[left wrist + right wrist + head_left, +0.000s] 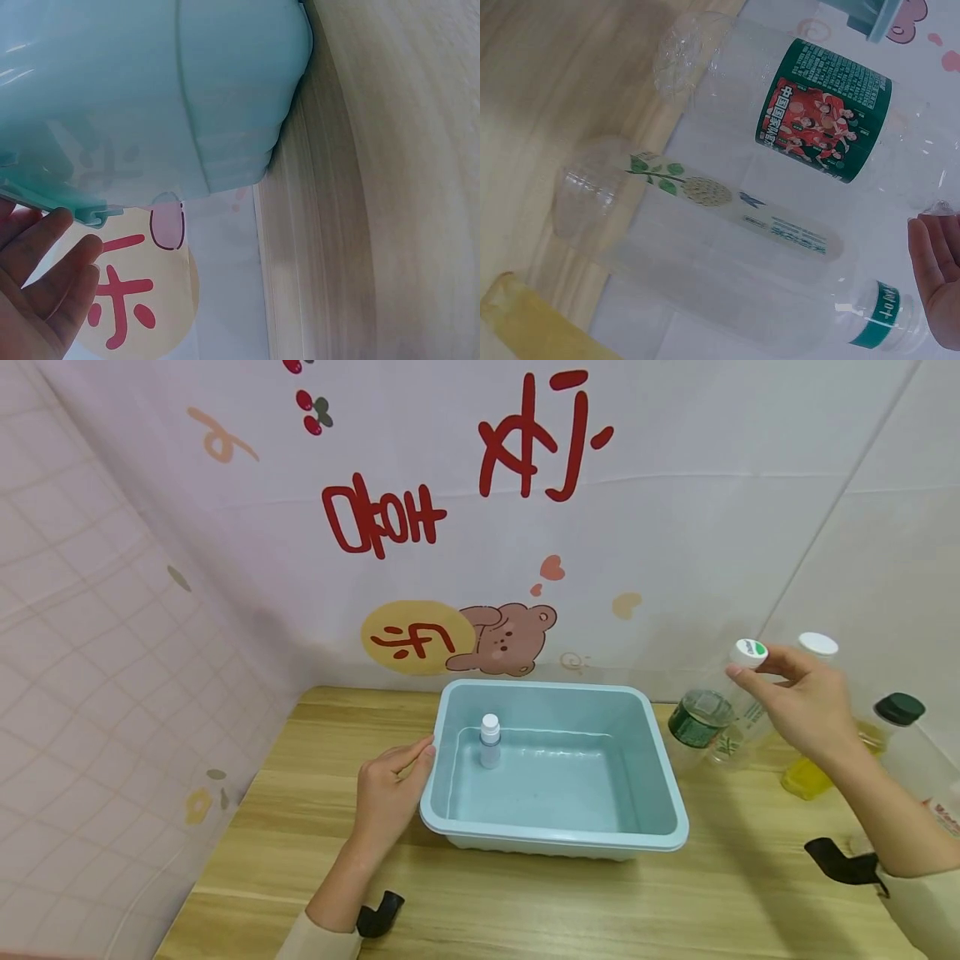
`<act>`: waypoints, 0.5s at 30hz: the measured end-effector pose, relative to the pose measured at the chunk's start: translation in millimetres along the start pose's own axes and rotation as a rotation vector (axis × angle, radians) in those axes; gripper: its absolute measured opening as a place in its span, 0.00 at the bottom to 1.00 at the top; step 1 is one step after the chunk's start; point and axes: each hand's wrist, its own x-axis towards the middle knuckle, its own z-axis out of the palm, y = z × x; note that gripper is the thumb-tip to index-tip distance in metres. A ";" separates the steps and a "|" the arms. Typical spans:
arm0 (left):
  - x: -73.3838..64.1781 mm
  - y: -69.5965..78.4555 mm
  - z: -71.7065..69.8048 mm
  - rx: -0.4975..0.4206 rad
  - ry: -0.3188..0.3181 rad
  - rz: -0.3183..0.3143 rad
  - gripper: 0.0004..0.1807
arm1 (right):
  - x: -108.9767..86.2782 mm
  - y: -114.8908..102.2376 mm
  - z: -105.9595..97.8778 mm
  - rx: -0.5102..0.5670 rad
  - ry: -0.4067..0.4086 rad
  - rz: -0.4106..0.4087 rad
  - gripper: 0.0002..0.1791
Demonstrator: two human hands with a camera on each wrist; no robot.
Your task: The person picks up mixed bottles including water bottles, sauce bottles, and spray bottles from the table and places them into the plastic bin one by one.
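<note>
My left hand (393, 789) pinches the left rim of a light-blue plastic basin (555, 840). In the left wrist view, fingers (75, 262) meet the rim of the basin (112, 97). Inside the basin stands a small clear bottle with a white cap (490, 743). At the right, my right hand (810, 702) pinches the white cap (748, 652) of a clear plastic bottle with a green label (697, 718). In the right wrist view, this bottle (825, 109) has its neck at the fingers (930, 262); the cap is out of frame there.
Beside it stands a clear bottle with a plant-print label (705, 191) and a white cap (817, 645). Farther right are a yellow container (806, 779) and a bottle with a dark green cap (900, 708). A printed cloth wall (675, 527) rises behind the wooden table (300, 827).
</note>
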 end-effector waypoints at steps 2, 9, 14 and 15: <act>0.3 0.3 0.0 0.001 0.001 0.005 0.11 | 1.8 -5.0 -2.3 0.003 0.020 -0.026 0.18; 0.4 1.1 -0.2 0.013 0.012 0.023 0.11 | 8.3 -22.4 -14.7 -0.021 0.024 -0.053 0.19; 0.1 1.1 0.7 0.003 0.011 0.015 0.11 | 13.4 -36.2 -24.4 -0.003 0.040 -0.037 0.11; 0.1 1.1 0.7 0.002 0.012 0.013 0.11 | 14.7 -38.9 -25.8 -0.001 0.052 -0.039 0.11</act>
